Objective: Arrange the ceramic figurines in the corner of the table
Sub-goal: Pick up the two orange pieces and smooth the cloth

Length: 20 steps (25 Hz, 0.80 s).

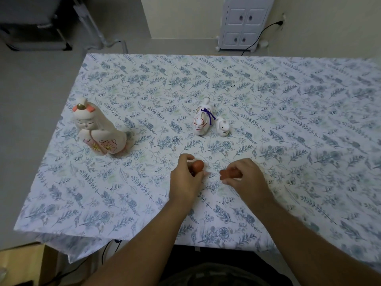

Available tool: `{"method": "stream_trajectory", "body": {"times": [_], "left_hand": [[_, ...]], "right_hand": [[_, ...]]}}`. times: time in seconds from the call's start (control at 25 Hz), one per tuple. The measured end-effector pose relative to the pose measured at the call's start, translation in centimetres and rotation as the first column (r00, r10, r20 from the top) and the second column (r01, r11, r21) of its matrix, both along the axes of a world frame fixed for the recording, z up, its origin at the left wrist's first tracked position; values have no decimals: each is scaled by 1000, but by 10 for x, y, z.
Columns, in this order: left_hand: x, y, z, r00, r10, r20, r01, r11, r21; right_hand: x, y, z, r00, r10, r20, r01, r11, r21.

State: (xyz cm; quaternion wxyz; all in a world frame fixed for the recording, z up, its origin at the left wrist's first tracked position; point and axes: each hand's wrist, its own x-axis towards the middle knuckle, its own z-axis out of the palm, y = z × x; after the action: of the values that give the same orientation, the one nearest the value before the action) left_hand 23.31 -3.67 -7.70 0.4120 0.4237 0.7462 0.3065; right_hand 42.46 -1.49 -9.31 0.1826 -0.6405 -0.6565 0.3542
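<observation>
A large white doll figurine (pixel 99 131) with pink flowers stands near the table's left edge. At the middle, a white animal figurine with a purple cord (pixel 203 118) stands touching a smaller white figurine (pixel 223 126) on its right. Nearer to me, my left hand (pixel 185 179) is closed on a small reddish-brown figurine (pixel 198 165). My right hand (pixel 245 178) grips another reddish-brown figurine (pixel 227 174). Both sit low over the cloth; fingers hide most of each piece.
The table (pixel 288 96) wears a white cloth with blue leaf print. Its left edge runs close to the doll. Beyond the far edge stand a small white cabinet (pixel 243 23) with a black cable and a dark chair (pixel 35 23).
</observation>
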Motion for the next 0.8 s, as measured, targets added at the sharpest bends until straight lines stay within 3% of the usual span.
{"method": "stream_trajectory", "body": {"times": [0.2,0.32,0.52,0.8], "left_hand": [[9,5,-9,999,27,-21,-25,994,107],[9,3,-14,994,-21,-108,34,992,122],[2,-1,-19,998,-16,-67,18,999,33],[-3,2,-18,996,-69,-54,70,998,10]], "right_hand": [[-9,8,-2,982,181,47,-186,968,166],[-15,11,-3,964,263,34,-265,954,137],[-26,8,-6,990,13,-142,-14,1000,-8],[-32,7,-5,990,21,-142,-34,995,-91]]}}
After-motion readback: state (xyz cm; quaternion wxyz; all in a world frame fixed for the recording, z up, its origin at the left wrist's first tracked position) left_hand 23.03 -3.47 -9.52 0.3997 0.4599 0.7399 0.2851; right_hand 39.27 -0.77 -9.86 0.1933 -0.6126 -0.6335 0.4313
